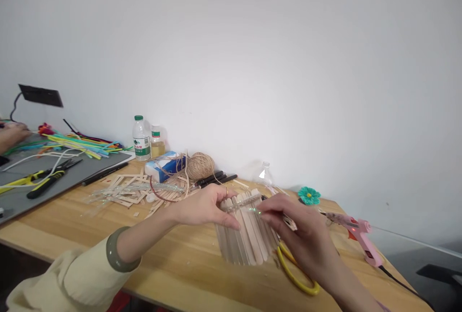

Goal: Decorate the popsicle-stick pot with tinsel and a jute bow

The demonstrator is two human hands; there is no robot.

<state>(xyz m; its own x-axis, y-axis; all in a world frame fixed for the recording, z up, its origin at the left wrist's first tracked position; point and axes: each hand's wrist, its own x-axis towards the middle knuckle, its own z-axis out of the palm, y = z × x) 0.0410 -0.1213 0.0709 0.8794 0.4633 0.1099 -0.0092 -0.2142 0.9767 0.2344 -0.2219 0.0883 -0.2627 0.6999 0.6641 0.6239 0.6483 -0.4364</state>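
A cup-like piece made of upright wooden craft sticks [247,237] is near the middle of the table. My left hand [212,206] grips its upper left side, thumb across the front. A shiny, glittery strip [249,201] runs across the upper part of the sticks. At the right side, my right hand [299,228] pinches the glittery strip's end between thumb and fingers. Yellow-handled scissors [298,278] lie under and beside my right hand, partly hidden by it.
A pink glue gun [361,237] and a teal flower [309,195] are right. Twine [200,166], a tissue pack [165,166], bottles [141,139] and loose sticks [126,189] are left. Another person's hand [14,135] is far left, near pipe cleaners [86,143] and pliers [46,182].
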